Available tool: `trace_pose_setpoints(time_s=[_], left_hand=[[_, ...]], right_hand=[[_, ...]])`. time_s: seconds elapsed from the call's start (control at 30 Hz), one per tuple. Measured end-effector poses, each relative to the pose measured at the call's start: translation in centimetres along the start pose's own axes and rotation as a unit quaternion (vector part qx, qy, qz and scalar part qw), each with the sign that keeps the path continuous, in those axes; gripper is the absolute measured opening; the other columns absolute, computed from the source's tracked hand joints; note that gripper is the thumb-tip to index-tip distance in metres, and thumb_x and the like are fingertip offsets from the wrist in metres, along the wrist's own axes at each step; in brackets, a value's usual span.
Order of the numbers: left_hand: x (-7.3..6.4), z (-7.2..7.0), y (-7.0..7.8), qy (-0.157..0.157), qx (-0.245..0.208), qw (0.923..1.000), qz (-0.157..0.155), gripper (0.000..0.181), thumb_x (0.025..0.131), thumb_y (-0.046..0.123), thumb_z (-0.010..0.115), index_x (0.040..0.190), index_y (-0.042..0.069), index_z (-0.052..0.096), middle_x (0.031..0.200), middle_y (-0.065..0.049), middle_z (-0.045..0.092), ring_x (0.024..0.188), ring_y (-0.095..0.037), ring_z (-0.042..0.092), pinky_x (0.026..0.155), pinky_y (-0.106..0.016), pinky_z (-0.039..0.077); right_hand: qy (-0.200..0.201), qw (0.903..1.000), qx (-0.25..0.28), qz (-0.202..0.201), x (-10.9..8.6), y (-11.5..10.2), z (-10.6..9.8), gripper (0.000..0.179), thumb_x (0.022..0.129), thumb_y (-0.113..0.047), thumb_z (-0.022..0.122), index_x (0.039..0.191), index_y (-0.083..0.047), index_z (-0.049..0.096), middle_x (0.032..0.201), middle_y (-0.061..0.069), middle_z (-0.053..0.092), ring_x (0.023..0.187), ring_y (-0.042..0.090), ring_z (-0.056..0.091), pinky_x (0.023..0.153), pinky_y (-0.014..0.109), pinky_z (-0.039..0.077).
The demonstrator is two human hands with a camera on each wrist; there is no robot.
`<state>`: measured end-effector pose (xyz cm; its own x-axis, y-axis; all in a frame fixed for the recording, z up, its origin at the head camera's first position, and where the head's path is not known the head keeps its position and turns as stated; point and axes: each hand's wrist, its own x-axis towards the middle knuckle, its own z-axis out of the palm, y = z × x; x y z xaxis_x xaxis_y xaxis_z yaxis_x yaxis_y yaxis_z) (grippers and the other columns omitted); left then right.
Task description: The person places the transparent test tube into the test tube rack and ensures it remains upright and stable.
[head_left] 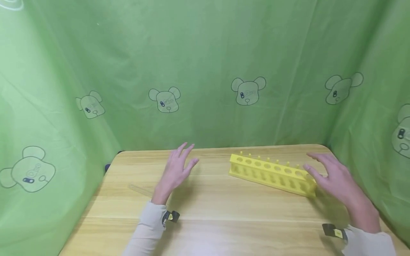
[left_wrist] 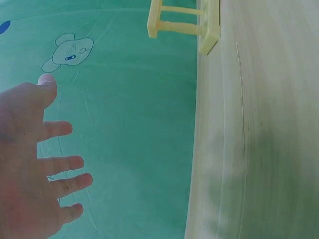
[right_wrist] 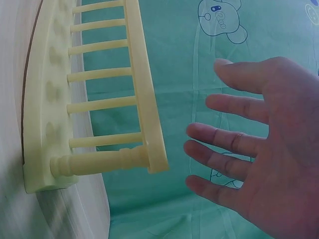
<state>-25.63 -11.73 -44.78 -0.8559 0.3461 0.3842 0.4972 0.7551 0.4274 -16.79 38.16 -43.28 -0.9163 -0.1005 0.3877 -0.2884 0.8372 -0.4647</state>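
A yellow test tube rack (head_left: pixel 272 173) stands at an angle on the right half of the table, with a row of round holes and pegs along its back. Just beside its right end my right hand (head_left: pixel 339 177) is raised with fingers spread. In the right wrist view a gap separates that hand (right_wrist: pixel 244 134) from the rack (right_wrist: pixel 99 162). My left hand (head_left: pixel 174 170) hovers over the table left of the rack, fingers extended and holding nothing. Left of that wrist lies a thin clear tube (head_left: pixel 141 190), faint against the wood and partly hidden by the arm.
The wood-grain table (head_left: pixel 217 202) has a rounded far right corner. A green curtain (head_left: pixel 205 71) printed with bear heads hangs behind it and along both sides. Something dark blue (head_left: pixel 107 167) shows at the table's left edge.
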Motion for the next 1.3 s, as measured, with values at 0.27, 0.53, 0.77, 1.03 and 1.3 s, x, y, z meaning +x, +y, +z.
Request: trace_pose_setpoints(time_s=[0.27, 0.53, 0.77, 1.03, 1.3], left_hand=[[0.4, 1.0, 1.0, -0.007, -0.021, 0.9996, 0.019, 0.062, 0.106, 0.051, 0.048, 0.158, 0.018, 0.040, 0.163, -0.014, 0.034, 0.149, -0.035, 0.033, 0.124, -0.058, 0.020], [1.1, 1.7, 2.3, -0.013, -0.038, 0.9988, 0.026, 0.062, 0.106, 0.052, 0.048, 0.156, 0.016, 0.043, 0.161, -0.014, 0.037, 0.147, -0.035, 0.035, 0.123, -0.058, 0.025], [1.5, 2.4, 3.1, -0.020, -0.050, 0.9984, 0.019, 0.063, 0.104, 0.054, 0.050, 0.156, 0.018, 0.044, 0.161, -0.013, 0.038, 0.146, -0.035, 0.037, 0.121, -0.056, 0.029], [2.0, 3.4, 3.5, -0.019, -0.062, 0.9975, 0.028, 0.062, 0.102, 0.050, 0.058, 0.153, 0.016, 0.048, 0.157, -0.013, 0.043, 0.143, -0.034, 0.042, 0.120, -0.055, 0.032], [2.4, 4.2, 3.9, -0.023, -0.075, 0.9959, 0.045, 0.061, 0.100, 0.047, 0.062, 0.150, 0.014, 0.050, 0.154, -0.012, 0.047, 0.140, -0.033, 0.045, 0.118, -0.052, 0.037]], right_hand=[[-0.008, 0.9999, -0.009, -0.011, -0.2, 0.4, -0.1, 0.054, 0.098, -0.028, 0.071, 0.140, 0.001, 0.055, 0.135, 0.031, 0.055, 0.121, 0.056, 0.047, 0.089, 0.082, 0.034], [-0.025, 0.9996, -0.014, -0.007, -0.3, 0.6, -0.1, 0.053, 0.094, -0.030, 0.076, 0.134, 0.001, 0.060, 0.132, 0.031, 0.057, 0.119, 0.057, 0.048, 0.088, 0.082, 0.036], [-0.043, 0.9986, -0.029, -0.008, -0.3, 0.6, -0.1, 0.055, 0.092, -0.031, 0.079, 0.133, 0.000, 0.060, 0.130, 0.031, 0.059, 0.115, 0.054, 0.053, 0.087, 0.079, 0.040], [-0.046, 0.9981, -0.036, -0.020, -0.3, 0.7, 0.0, 0.052, 0.089, -0.029, 0.082, 0.129, -0.001, 0.064, 0.122, 0.031, 0.064, 0.106, 0.051, 0.060, 0.082, 0.074, 0.047], [-0.068, 0.9970, -0.035, -0.011, -0.4, 0.7, 0.3, 0.053, 0.089, -0.031, 0.082, 0.129, 0.000, 0.064, 0.120, 0.032, 0.064, 0.107, 0.053, 0.060, 0.083, 0.075, 0.047]])
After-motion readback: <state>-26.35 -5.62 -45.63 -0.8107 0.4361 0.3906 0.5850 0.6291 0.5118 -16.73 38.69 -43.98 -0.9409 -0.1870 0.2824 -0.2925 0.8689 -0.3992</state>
